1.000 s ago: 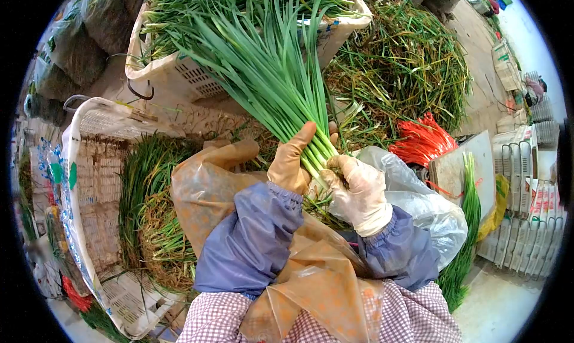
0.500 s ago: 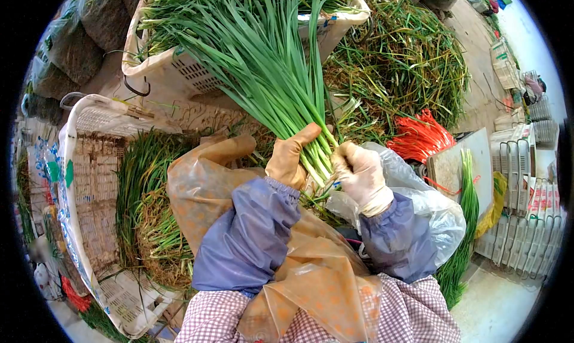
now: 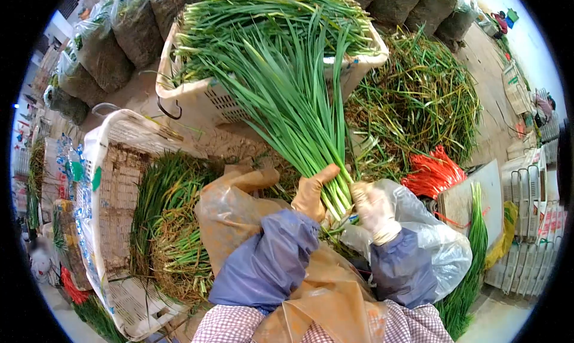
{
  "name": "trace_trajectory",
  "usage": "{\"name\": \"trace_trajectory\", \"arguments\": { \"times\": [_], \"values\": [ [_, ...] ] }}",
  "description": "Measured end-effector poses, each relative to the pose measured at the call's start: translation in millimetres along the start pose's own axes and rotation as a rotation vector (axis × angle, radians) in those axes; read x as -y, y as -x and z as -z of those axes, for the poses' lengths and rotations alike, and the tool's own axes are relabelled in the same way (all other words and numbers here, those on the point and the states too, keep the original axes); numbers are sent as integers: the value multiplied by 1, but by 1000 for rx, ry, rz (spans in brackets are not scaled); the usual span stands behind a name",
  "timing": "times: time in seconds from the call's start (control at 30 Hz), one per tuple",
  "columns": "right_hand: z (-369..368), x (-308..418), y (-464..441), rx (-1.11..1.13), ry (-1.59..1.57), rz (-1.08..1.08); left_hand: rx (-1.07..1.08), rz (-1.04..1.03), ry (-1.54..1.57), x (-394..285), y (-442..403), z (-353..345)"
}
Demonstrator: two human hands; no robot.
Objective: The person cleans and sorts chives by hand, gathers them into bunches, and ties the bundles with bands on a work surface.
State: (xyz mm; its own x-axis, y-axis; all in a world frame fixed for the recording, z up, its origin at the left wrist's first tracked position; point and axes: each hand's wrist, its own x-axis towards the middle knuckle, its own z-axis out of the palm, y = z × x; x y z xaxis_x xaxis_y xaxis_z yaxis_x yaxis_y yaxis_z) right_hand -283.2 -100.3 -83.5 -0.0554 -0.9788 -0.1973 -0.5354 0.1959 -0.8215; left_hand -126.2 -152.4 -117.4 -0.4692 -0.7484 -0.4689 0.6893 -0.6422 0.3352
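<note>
A bunch of Chinese chives (image 3: 299, 125) fans out in front of me, leaves pointing away and pale stem ends towards me. My left hand (image 3: 312, 193), in a tan glove, wraps round its lower stems. Beside the stem ends, my right hand (image 3: 373, 211) wears a pale glove. Its fingers look closed and slightly blurred; what they hold is hidden. Under the far leaves stands a white plastic crate (image 3: 197, 92) heaped with more chives (image 3: 263, 8). A brownish plastic apron (image 3: 239, 208) covers my lap.
Left stands a tilted white crate (image 3: 107, 164) holding chives with dry debris (image 3: 173, 223). A trimmings heap (image 3: 418, 98) lies beyond my right hand, near red ties (image 3: 436, 172) on a board (image 3: 478, 190). A tied chive bundle (image 3: 475, 241) hangs there. Full sacks (image 3: 101, 62) line the back.
The view has shifted, so the scene sits lower and further right. My left hand keeps its grip on the chives; my right hand stays by the stem ends, now more blurred.
</note>
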Motion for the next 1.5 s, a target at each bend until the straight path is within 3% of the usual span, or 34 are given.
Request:
{"name": "trace_trajectory", "arguments": {
  "times": [0.07,0.13,0.2,0.3,0.47,0.53,0.57,0.6,0.67,0.73,0.8,0.97,1.0,1.07,1.17,1.27,1.33,1.43,1.5],
  "values": [
    [-18,25,3,51,-75,24,10,24,107,0,1,-1],
    [-27,18,-1,-19,235,64,106,84,147,1,-5,9],
    [-22,22,0,-14,323,38,186,89,-16,3,-4,10],
    [-18,12,2,65,161,94,98,35,-178,9,-1,5],
    [-21,-9,11,22,119,217,66,58,8,10,4,6],
    [-6,-24,17,472,2,105,81,43,16,12,1,12],
    [0,-30,20,696,-59,-38,80,15,4,13,-1,16],
    [5,-34,20,942,-185,-313,79,-12,-7,12,-1,16],
    [16,-40,13,734,394,410,107,-19,29,12,0,14],
    [45,-12,-7,557,138,-34,136,-26,63,13,4,14],
    [57,16,-34,259,-440,-147,165,4,80,17,2,21],
    [13,73,-94,68,-215,399,184,51,149,11,6,16],
    [3,84,-100,56,-60,374,156,68,169,12,7,17],
    [-15,95,-108,-130,348,540,232,118,238,16,2,29],
    [-25,104,-109,-193,311,443,226,123,265,16,1,36],
    [-21,86,-125,-419,407,667,217,98,161,11,5,28],
    [-14,82,-129,-369,588,551,236,163,176,11,2,35],
    [-13,78,-135,-400,583,603,211,182,228,12,3,31],
    [-14,81,-135,-524,594,905,305,179,239,11,4,29]
  ]
}}
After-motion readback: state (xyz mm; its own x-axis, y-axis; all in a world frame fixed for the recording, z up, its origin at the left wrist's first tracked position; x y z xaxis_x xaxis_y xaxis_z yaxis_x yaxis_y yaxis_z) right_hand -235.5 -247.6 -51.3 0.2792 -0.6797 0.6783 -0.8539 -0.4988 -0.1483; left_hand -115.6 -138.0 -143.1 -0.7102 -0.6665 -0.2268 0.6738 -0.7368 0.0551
